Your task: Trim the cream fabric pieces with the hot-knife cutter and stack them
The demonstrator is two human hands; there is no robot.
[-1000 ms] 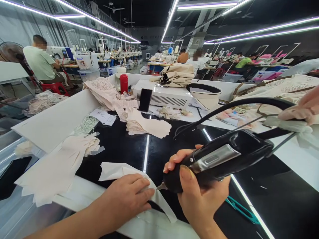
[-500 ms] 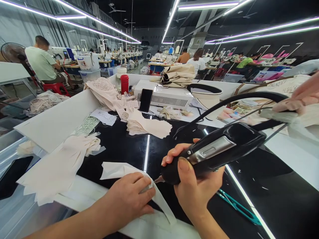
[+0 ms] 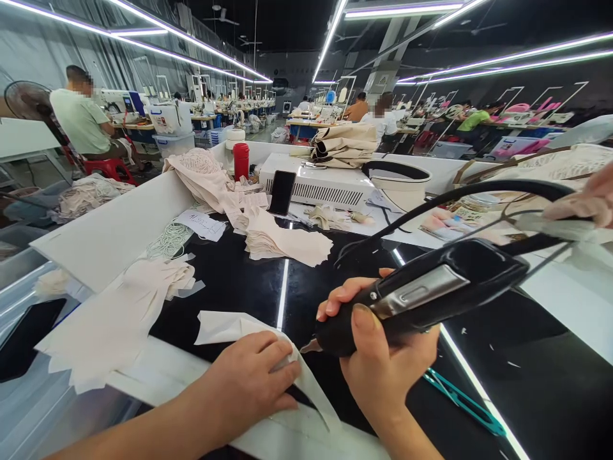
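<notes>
My left hand (image 3: 256, 377) presses a curved off-white fabric piece (image 3: 316, 396) to the glossy black work surface, its thumb and fingers closed on the fabric edge. A black corded power hand tool (image 3: 416, 300) with a metal side plate is wrapped in my right hand (image 3: 378, 358), thumb on top. Its small pointed metal tip (image 3: 312, 347) points left at the fabric, just right of my left fingertips. Whether the tip touches the fabric I cannot tell. Beside my right wrist lies a teal long-handled tool (image 3: 464, 402).
Stacked fabric pieces (image 3: 287, 241) lie ahead, with more fabric (image 3: 105, 319) at left. Behind stand a phone (image 3: 282, 191), a red bottle (image 3: 241, 161) and a white vented box (image 3: 325, 185). Another person's hand (image 3: 587, 204) is near the tool's cord (image 3: 479, 186) at upper right.
My right hand has shifted slightly right with the black tool, drawing its tip a little away from my left fingers. The other person's hand has also shifted right. My left hand stays nearly still.
</notes>
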